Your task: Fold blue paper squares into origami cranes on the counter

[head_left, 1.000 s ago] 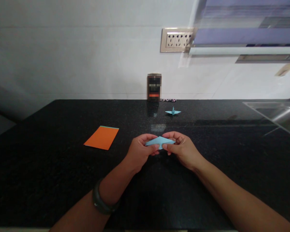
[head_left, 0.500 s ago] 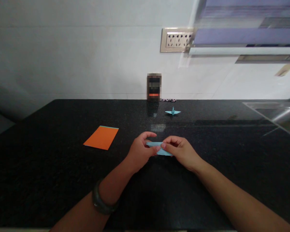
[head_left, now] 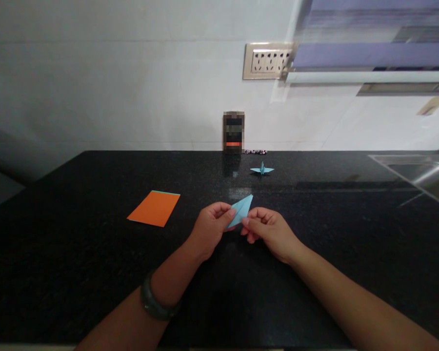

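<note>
A light blue piece of folded paper (head_left: 242, 208) is held between my two hands over the dark counter, its pointed end tilted up and to the right. My left hand (head_left: 212, 222) grips its left side, thumb on top and fingers beneath. With thumb and forefinger, my right hand (head_left: 267, 225) pinches the lower right edge; its other fingers curl below. Further back stands a blue folded paper crane (head_left: 262, 169) with its wings spread. To the left of my hands lies an orange sheet of paper (head_left: 154, 208), a blue-green edge showing under it.
A phone-like device (head_left: 233, 131), its screen blurred, leans on the wall beside a beaded string (head_left: 256, 151). A metal sink (head_left: 424, 175) is set into the counter (head_left: 76, 273) at the right. A socket panel (head_left: 265, 61) is on the wall.
The folded blue paper has turned from lying nearly level to pointing up and right. My left fingers have closed around its left side, and my right hand has shifted to its lower edge.
</note>
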Available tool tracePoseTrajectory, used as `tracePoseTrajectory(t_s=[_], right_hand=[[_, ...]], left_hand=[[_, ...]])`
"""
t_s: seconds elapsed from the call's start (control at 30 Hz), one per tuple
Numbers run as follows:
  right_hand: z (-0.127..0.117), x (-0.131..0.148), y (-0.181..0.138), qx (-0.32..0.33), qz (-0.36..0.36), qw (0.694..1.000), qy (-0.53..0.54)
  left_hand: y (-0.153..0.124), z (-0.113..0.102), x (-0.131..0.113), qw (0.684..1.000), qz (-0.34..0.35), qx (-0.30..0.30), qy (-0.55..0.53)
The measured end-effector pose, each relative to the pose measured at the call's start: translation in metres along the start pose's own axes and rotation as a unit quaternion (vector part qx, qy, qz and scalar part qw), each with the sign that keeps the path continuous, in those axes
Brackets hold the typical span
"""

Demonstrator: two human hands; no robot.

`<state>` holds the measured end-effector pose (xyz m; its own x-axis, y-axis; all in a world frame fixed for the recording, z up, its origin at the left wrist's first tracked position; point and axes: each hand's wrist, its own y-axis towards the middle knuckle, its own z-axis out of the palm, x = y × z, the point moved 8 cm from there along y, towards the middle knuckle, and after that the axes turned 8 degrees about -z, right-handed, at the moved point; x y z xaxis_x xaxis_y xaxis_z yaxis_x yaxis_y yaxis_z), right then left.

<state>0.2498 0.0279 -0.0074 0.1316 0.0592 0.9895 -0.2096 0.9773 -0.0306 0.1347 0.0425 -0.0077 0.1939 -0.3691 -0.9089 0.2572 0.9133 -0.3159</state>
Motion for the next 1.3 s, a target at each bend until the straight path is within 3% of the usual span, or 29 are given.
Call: tracePoseTrajectory(t_s=[0.27, 0.33, 0.43, 0.5, 0.57, 0.7, 0.9, 1.3], right_hand=[[-0.005, 0.002, 0.003, -0.005, -0.032, 0.996, -0.078], [-0.008, 0.011, 0.002, -0.009, -0.083, 0.987, -0.137], [-0.007, 0.041, -0.005, -0.006, -0.247, 0.931, -0.269], [0.006, 0.052, -0.012, 0.062, -0.332, 0.872, -0.355], [0.012, 0.054, -0.015, 0.104, -0.367, 0.830, -0.407], [0.015, 0.050, -0.016, 0.126, -0.380, 0.784, -0.474], [0.020, 0.052, -0.020, 0.138, -0.392, 0.740, -0.529], [0.025, 0.052, -0.019, 0.144, -0.388, 0.739, -0.531]], left_hand=[[-0.002, 0.003, 0.003, 0.999, -0.031, 0.003, 0.020], [-0.001, 0.000, 0.003, 0.999, -0.035, -0.005, 0.022], [-0.001, -0.005, 0.005, 0.999, -0.047, -0.019, 0.016], [-0.001, -0.005, 0.006, 0.998, -0.063, -0.008, 0.017], [-0.001, -0.002, 0.007, 0.997, -0.077, 0.013, 0.028], [-0.003, 0.004, 0.009, 0.994, -0.094, 0.044, 0.038], [-0.003, 0.009, 0.013, 0.991, -0.109, 0.078, 0.011], [-0.002, 0.010, 0.010, 0.993, -0.085, 0.079, 0.033]])
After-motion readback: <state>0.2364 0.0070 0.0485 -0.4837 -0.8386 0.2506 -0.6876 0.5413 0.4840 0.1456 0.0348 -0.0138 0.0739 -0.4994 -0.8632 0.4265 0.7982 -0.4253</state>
